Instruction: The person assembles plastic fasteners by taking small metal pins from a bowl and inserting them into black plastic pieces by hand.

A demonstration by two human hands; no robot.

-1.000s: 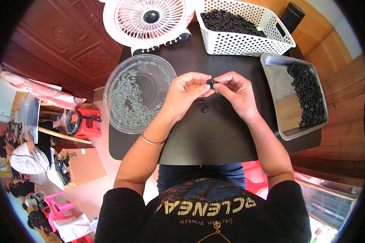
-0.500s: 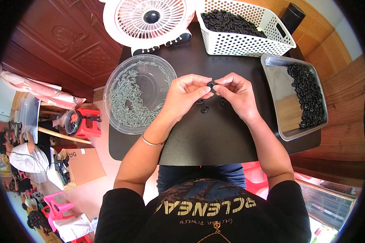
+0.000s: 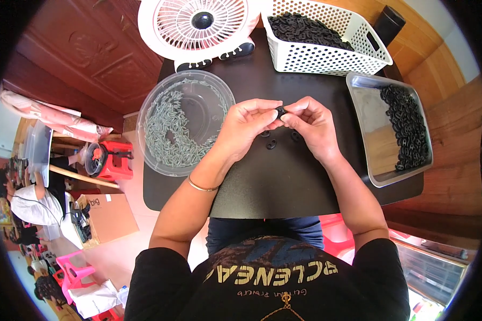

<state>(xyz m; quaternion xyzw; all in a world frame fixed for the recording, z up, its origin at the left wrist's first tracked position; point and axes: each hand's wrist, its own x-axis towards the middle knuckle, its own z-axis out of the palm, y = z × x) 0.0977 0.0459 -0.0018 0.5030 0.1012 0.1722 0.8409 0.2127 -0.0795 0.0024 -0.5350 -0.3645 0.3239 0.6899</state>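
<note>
Between my two hands, above the middle of the dark table (image 3: 284, 184), is a small black oval plastic piece (image 3: 280, 112). The fingertips of my left hand (image 3: 247, 124) pinch it from the left. My right hand (image 3: 314, 122) pinches it from the right, thumb and forefinger closed on it. Any smaller part in the fingers is hidden. Just below the fingers a few like pieces lie loose, one a black oval ring (image 3: 271, 144). Left of my left hand stands a round clear tub (image 3: 201, 109) of small grey-green screw-like pins (image 3: 166, 131).
A metal tray (image 3: 377, 144) at the right holds many black pieces. Behind it stands a white perforated basket (image 3: 326, 63) heaped with more. A white fan (image 3: 201, 40) stands at the back left, a black cylinder (image 3: 389, 24) at the back right. Far left, a person (image 3: 35, 203) sits beyond a cardboard box (image 3: 112, 219).
The black piece has turned slightly between my fingertips. Both hands stay in nearly the same place, and the view has shifted a little.
</note>
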